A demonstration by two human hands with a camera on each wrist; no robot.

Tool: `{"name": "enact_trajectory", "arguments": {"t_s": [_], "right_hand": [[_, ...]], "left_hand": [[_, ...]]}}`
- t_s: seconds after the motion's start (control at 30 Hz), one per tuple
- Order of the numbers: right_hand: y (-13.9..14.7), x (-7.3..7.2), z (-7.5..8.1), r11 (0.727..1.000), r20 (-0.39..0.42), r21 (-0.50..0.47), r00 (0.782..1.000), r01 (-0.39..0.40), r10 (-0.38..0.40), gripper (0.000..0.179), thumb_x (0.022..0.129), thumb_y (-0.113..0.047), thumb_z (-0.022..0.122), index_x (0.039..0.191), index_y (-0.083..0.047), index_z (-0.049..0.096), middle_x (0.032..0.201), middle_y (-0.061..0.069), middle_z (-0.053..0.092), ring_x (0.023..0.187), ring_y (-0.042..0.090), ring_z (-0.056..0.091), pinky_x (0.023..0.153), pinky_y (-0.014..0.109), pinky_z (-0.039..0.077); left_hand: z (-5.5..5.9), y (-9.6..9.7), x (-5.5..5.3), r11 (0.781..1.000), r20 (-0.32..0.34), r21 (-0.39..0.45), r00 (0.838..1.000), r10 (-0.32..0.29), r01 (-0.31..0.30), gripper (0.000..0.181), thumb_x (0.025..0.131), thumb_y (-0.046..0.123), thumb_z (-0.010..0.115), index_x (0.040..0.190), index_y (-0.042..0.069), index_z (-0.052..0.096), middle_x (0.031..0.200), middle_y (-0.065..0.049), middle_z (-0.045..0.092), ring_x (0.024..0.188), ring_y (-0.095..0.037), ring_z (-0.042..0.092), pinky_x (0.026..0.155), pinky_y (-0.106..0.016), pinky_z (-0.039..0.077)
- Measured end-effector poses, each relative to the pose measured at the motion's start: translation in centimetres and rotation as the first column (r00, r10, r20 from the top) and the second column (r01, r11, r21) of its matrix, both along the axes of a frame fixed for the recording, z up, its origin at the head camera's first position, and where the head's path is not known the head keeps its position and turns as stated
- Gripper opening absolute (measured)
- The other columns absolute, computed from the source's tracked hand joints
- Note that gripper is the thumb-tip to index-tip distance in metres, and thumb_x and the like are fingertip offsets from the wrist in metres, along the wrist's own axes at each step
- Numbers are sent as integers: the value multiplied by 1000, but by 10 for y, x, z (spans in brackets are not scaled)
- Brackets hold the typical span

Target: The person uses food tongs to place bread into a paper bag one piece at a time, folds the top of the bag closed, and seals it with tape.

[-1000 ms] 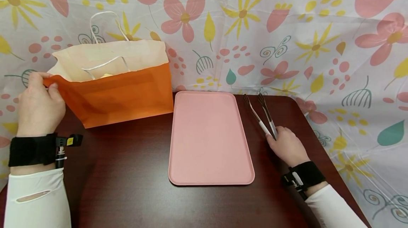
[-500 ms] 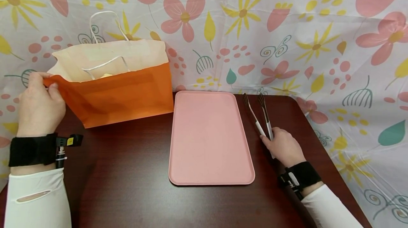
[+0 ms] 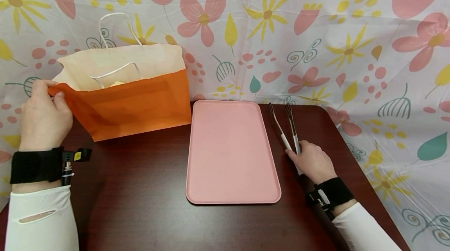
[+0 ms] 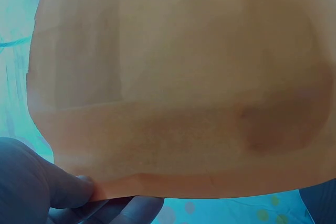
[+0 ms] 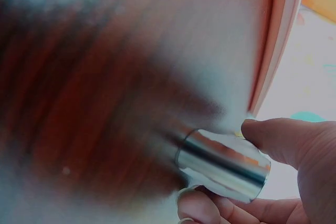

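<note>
An orange paper bag with white twisted handles stands at the left, its mouth gaping. My left hand pinches the bag's near left corner between thumb and fingers; the left wrist view shows the thumb on the paper edge. Something pale yellow peeks over the bag's rim, mostly hidden inside. At the right, my right hand grips a pair of tongs with white handles and dark metal tips that point to the back. In the right wrist view, the tongs' shiny metal end sits between thumb and fingers.
A pink rectangular tray lies flat between the bag and the tongs. The dark wooden table ends at a rounded back right corner. Behind it hangs a floral cloth.
My right hand has slid slightly back toward me along the tongs' handles, which now spread a little differently. The left hand and the bag have stayed put.
</note>
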State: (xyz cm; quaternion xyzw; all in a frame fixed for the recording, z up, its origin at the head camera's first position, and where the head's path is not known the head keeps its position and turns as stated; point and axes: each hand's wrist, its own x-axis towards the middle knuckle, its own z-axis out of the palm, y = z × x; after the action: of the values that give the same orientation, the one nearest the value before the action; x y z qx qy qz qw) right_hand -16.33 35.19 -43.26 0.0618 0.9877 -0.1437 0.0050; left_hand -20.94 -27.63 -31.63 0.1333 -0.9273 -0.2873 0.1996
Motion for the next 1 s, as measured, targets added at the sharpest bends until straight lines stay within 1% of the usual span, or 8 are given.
{"name": "enact_trajectory", "arguments": {"t_s": [0.33, 0.47, 0.6, 0.73, 0.77, 0.83, 0.97, 1.0], "right_hand": [[-2, 3, 4, 1000, 8, -13, 1000, -19, 19, 75, 89, -62, 58, 125, 4, 54, 80, 9, 65, 59, 17, 59, 50, 37, 46], [-1, 5, 3, 1000, 5, -9, 1000, -19, 19, 78, 89, -65, 56, 126, 4, 53, 82, 11, 66, 59, 17, 59, 49, 37, 47], [0, 5, 0, 1000, -1, -19, 1000, -23, 23, 80, 89, -67, 53, 127, 3, 53, 82, 11, 67, 58, 16, 60, 49, 35, 46], [-2, 5, -2, 999, -19, -21, 999, -36, 36, 84, 90, -68, 50, 132, 4, 51, 90, 15, 69, 62, 17, 62, 52, 38, 49], [-3, 5, -3, 999, -16, -21, 999, -35, 35, 85, 90, -69, 50, 133, 4, 51, 86, 13, 69, 62, 17, 62, 53, 39, 49], [-5, 5, -3, 999, -7, -31, 999, -40, 40, 86, 90, -69, 48, 136, 5, 48, 80, 11, 68, 61, 17, 62, 53, 39, 49], [-8, 5, -1, 997, 14, -51, 999, -52, 52, 86, 91, -67, 48, 139, 5, 45, 61, 0, 59, 56, 14, 58, 51, 36, 46], [-8, 5, -1, 997, 9, -51, 998, -56, 57, 85, 92, -66, 48, 139, 5, 45, 61, 0, 59, 56, 13, 58, 50, 35, 46]], "left_hand": [[-1, -1, 0, 1000, -14, -5, 1000, 6, -6, 49, 105, 25, 25, 147, -1, 27, 130, -40, 47, 104, -54, 48, 85, -68, 41], [-1, 0, 0, 1000, -6, 0, 1000, 6, -6, 49, 105, 25, 25, 147, -1, 26, 130, -40, 46, 105, -55, 47, 84, -67, 42], [-1, -2, 0, 1000, -16, -12, 1000, 12, -13, 49, 105, 25, 25, 147, 0, 27, 125, -40, 49, 101, -54, 48, 80, -66, 42], [-1, -6, -1, 999, -30, -26, 999, 22, -23, 49, 105, 25, 24, 147, 0, 27, 123, -40, 49, 101, -55, 48, 82, -66, 41], [-2, -7, -1, 999, -29, -25, 999, 22, -22, 49, 105, 25, 24, 147, 0, 27, 123, -40, 49, 101, -55, 47, 81, -66, 41], [-3, -10, 0, 1000, -19, -16, 1000, 22, -23, 49, 105, 24, 25, 148, 0, 25, 128, -41, 47, 104, -56, 47, 85, -68, 41], [-8, -16, 1, 1000, 5, -4, 1000, 31, -31, 50, 106, 24, 25, 149, 1, 22, 135, -39, 42, 107, -57, 47, 86, -70, 42], [-9, -16, 1, 999, 7, -5, 999, 35, -35, 50, 106, 24, 24, 150, 2, 22, 138, -38, 41, 108, -57, 47, 87, -70, 41]]}}
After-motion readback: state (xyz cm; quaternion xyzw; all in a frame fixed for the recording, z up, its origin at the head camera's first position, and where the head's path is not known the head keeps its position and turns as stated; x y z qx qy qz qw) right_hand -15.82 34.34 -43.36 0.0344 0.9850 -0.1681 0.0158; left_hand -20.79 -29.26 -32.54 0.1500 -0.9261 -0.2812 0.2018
